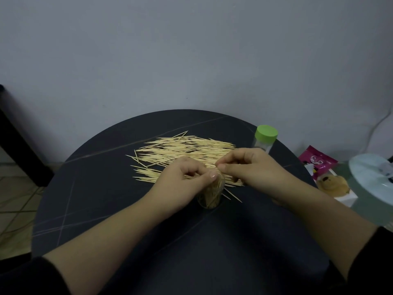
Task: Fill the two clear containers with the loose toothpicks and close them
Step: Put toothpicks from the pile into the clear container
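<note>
A broad pile of loose toothpicks (182, 152) lies across the middle of the round dark table (106, 188). In front of it stands a clear container (210, 194), open at the top and packed with toothpicks. My left hand (180, 179) grips the container's upper part, thumb at its rim. My right hand (251, 167) pinches a few toothpicks just above the container's mouth. A second clear container with a green lid (265, 137) stands upright at the table's far right edge, its lid on.
Beyond the table's right edge lie a pink packet (316, 160), a small brown plush toy (331, 184) on a white box, and a pale round glass surface (374, 177). A dark furniture leg (19, 143) stands at the left, against the grey wall.
</note>
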